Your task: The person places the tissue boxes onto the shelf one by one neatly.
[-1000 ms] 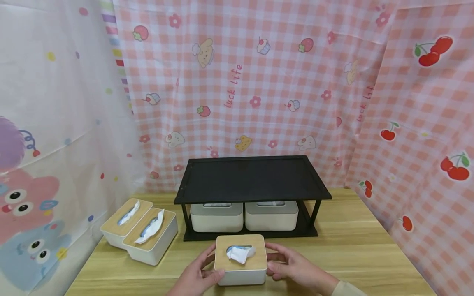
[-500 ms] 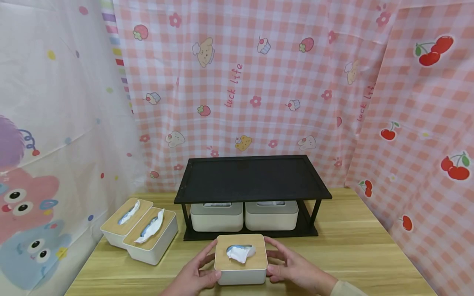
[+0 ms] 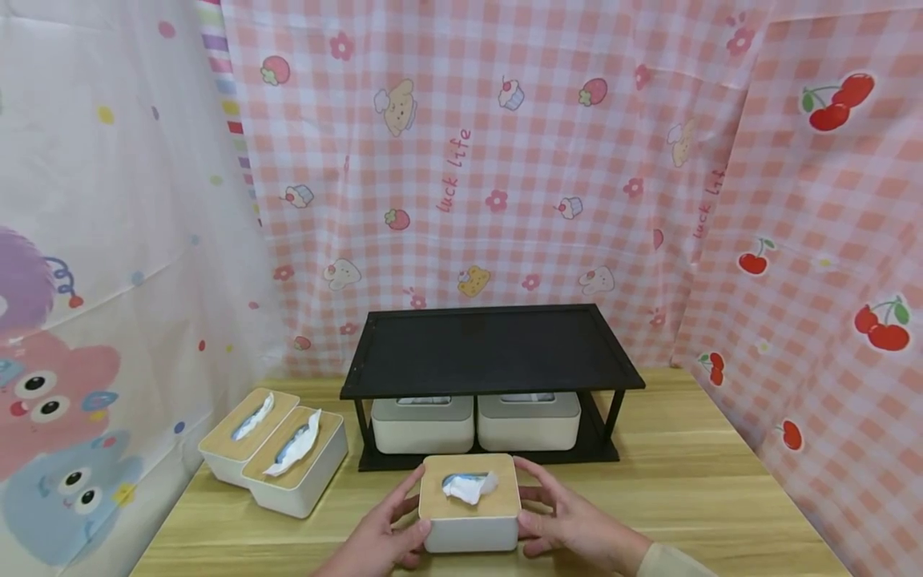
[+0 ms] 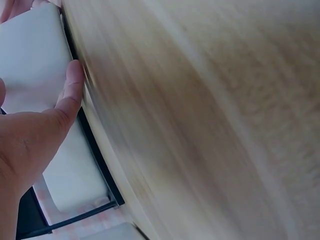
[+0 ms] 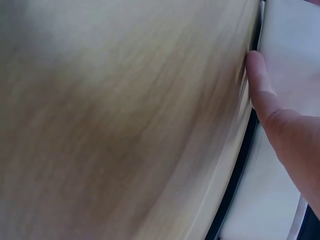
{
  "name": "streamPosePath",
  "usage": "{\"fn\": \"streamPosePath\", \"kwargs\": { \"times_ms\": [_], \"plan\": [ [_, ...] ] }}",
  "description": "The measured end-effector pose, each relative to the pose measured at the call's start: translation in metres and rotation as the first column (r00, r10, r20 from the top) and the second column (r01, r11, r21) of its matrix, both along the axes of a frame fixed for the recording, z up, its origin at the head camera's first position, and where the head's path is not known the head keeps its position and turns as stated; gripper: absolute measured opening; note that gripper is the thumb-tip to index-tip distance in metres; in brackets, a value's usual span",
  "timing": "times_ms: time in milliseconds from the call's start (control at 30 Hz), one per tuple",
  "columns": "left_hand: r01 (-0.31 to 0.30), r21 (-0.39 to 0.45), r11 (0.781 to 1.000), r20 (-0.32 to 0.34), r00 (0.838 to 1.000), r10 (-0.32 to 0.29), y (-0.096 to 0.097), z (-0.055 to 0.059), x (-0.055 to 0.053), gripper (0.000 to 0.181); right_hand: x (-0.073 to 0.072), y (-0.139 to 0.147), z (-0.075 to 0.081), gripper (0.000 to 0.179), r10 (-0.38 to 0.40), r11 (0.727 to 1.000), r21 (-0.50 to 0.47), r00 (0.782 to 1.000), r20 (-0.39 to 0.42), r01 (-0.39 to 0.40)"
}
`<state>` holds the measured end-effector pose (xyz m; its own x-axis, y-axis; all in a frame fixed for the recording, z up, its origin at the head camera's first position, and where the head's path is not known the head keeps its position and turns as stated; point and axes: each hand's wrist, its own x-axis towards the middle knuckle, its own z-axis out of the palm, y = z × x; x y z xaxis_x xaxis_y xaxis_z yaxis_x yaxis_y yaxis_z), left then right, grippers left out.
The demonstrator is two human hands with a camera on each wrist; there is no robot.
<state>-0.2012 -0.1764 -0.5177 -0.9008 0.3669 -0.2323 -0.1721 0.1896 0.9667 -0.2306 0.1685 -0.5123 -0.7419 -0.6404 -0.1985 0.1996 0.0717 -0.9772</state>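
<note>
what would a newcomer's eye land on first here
Probably the pink checked curtain, filling much of the background. Then the black shelf before it, with two grey-topped boxes on its lower level. Nearest the camera, the left hand and right hand grip a wood-topped tissue box from either side.

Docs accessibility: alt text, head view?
Left hand and right hand hold a tan-lidded tissue box from both sides at a wooden table. Behind it, a black rack holds two grey-topped boxes; two more tan-lidded boxes sit at left.
</note>
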Motion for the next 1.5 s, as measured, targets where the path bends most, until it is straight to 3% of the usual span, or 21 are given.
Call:
{"fn": "streamPosePath", "kwargs": {
  "times_ms": [167, 367, 767, 1000, 1500],
  "plan": [
    [-0.031, 0.006, 1.0, 0.017, 0.999, 0.031, 0.004, 0.001, 0.001, 0.09, 0.001, -0.003, 0.002, 0.079, -0.005, 1.0, -0.013, 1.0, 0.013, 0.005],
    [-0.028, 0.036, 0.999, 0.005, 1.0, 0.028, 0.005, 0.003, 0.002, 0.088, 0.002, -0.004, 0.002, 0.078, -0.031, 1.0, 0.0, 0.999, 0.016, 0.031],
    [-0.048, 0.073, 0.996, 0.058, 0.997, 0.044, 0.011, 0.005, 0.003, 0.085, 0.001, -0.006, 0.0, 0.079, -0.078, 0.997, -0.01, 0.996, 0.049, 0.078],
    [-0.05, 0.082, 0.995, 0.046, 0.998, 0.046, 0.011, 0.004, 0.004, 0.084, 0.0, -0.006, -0.002, 0.078, -0.082, 0.995, -0.048, 0.995, 0.052, 0.085],
    [-0.129, 0.076, 0.989, 0.024, 0.992, 0.128, 0.017, 0.011, 0.013, 0.085, 0.004, -0.012, 0.001, 0.078, -0.102, 0.992, -0.079, 0.995, 0.008, 0.102]
  ]
}}
